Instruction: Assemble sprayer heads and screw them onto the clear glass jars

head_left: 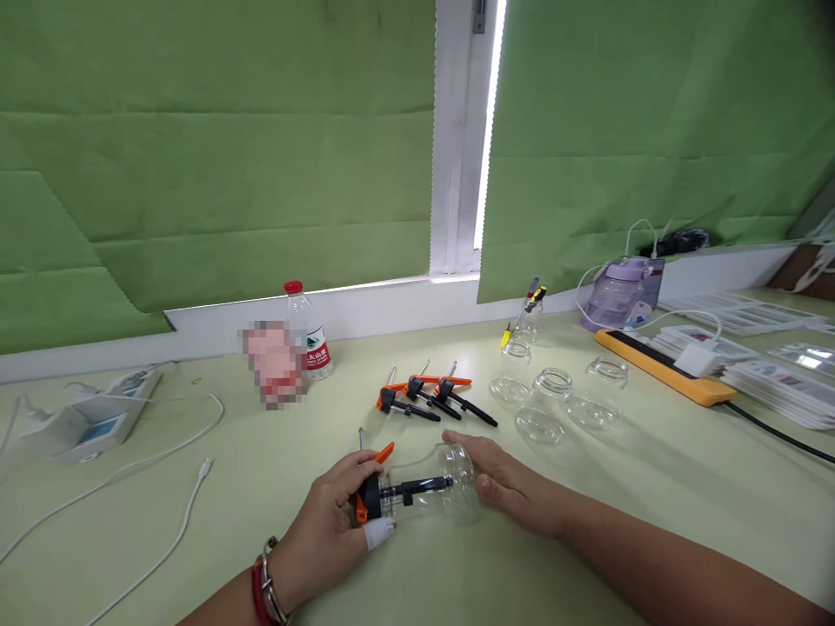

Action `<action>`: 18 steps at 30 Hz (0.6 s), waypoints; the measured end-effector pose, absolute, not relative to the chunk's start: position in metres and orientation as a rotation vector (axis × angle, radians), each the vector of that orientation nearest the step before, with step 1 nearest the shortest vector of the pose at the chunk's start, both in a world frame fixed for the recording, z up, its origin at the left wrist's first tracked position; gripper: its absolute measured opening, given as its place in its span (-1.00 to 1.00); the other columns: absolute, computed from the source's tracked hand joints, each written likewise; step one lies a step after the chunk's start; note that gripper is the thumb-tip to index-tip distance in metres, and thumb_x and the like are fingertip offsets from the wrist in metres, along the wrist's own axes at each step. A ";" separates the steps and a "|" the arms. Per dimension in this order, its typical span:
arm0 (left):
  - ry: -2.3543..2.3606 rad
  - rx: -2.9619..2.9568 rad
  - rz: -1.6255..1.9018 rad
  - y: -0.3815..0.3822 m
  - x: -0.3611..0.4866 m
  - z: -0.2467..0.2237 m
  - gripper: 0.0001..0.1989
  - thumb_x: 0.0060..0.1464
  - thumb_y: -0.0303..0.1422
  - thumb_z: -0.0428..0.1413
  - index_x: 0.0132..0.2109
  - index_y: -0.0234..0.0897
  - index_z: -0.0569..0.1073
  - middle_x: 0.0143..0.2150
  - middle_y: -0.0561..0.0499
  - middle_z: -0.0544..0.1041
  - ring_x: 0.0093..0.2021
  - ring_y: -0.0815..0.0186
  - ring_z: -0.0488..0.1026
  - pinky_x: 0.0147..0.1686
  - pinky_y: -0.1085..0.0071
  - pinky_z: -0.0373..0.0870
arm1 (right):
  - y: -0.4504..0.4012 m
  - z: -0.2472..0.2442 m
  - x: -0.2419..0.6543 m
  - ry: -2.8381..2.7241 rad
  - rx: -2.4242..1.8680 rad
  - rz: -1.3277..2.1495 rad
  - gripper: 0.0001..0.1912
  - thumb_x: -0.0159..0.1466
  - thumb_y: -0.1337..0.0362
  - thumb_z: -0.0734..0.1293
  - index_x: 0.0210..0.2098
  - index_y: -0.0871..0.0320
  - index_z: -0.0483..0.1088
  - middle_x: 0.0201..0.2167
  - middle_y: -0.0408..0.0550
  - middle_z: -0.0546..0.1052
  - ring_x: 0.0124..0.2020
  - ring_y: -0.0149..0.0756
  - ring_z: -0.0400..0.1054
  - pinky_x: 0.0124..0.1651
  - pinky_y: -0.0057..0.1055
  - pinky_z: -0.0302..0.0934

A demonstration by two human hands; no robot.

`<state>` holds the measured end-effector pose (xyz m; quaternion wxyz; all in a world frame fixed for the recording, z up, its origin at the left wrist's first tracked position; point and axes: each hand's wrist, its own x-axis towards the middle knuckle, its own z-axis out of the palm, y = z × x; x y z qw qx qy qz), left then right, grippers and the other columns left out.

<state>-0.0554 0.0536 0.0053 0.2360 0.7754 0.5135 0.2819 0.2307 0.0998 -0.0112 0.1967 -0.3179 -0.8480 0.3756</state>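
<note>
1. Clear jar (464,496): on its side between both hands, low over the desk (261,539); cannot tell whether it touches. Neck faces left, base right.
2. Left hand (323,530): curled at the jar's neck, pinching the black cap (371,497) between fingers and thumb. White wrap (379,533) on the thumb, beside the neck.
3. Right hand (522,496): fingers extended, thumb apart, cupped at the jar's base; no full wrap.
4. Black stem (421,487) runs inside the jar, roughly lengthwise. Worth keeping cap and neck in line, I judge, so the stem clears the wall.
5. Orange lever (384,453) sticks out by the left fingers. Better to grip the cap body than load that lever.
6. Walls look smooth and slippery. Broad, light support at the base should steady them; a hard squeeze could make the jar skid or roll.
7. Whether the cap is fully seated: cannot tell. Even pressure round the rim seems wiser than a sideways push.
8. Beyond the jar: three black-and-orange tops (417,389). Beyond it and rightward: upright jars (540,424). Keep elbows low and turns small.
</note>
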 end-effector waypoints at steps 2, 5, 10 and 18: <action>1.400 2.120 0.781 0.054 -0.056 0.006 -0.64 -0.07 -0.32 0.21 -0.07 -0.23 0.47 0.08 -0.15 0.42 0.12 0.12 0.36 0.08 0.25 0.35 | 0.099 -0.014 0.233 -2.354 -0.922 1.111 -0.17 0.29 -0.10 0.13 0.35 0.04 -0.37 0.35 0.10 -0.07 0.34 0.02 -0.26 0.28 0.08 -0.25; 1.402 2.115 0.785 0.056 -0.056 0.004 -0.65 -0.07 -0.28 0.22 -0.08 -0.23 0.48 0.06 -0.15 0.43 0.12 0.13 0.35 0.10 0.24 0.33 | 0.098 -0.015 0.234 -2.348 -0.895 1.151 0.07 0.13 -0.09 0.34 0.34 0.04 -0.43 0.35 0.12 -0.12 0.34 0.06 -0.29 0.28 0.06 -0.21; 1.394 2.097 0.792 0.056 -0.056 0.003 -0.63 -0.08 -0.28 0.22 -0.07 -0.23 0.47 0.06 -0.14 0.42 0.11 0.14 0.36 0.10 0.26 0.33 | 0.099 -0.013 0.236 -2.306 -0.922 1.197 -0.07 0.15 -0.06 0.33 0.33 0.03 -0.22 0.33 0.11 -0.07 0.32 0.02 -0.15 0.28 -0.01 -0.13; 1.420 2.089 0.769 0.056 -0.056 0.001 -0.59 -0.10 -0.31 0.23 -0.04 -0.24 0.48 0.11 -0.17 0.39 0.14 0.12 0.34 0.09 0.26 0.35 | 0.103 -0.011 0.231 -2.348 -0.915 1.096 -0.40 0.31 -0.09 0.09 0.25 0.04 0.12 0.32 0.04 0.03 0.33 -0.02 -0.18 0.30 -0.02 -0.16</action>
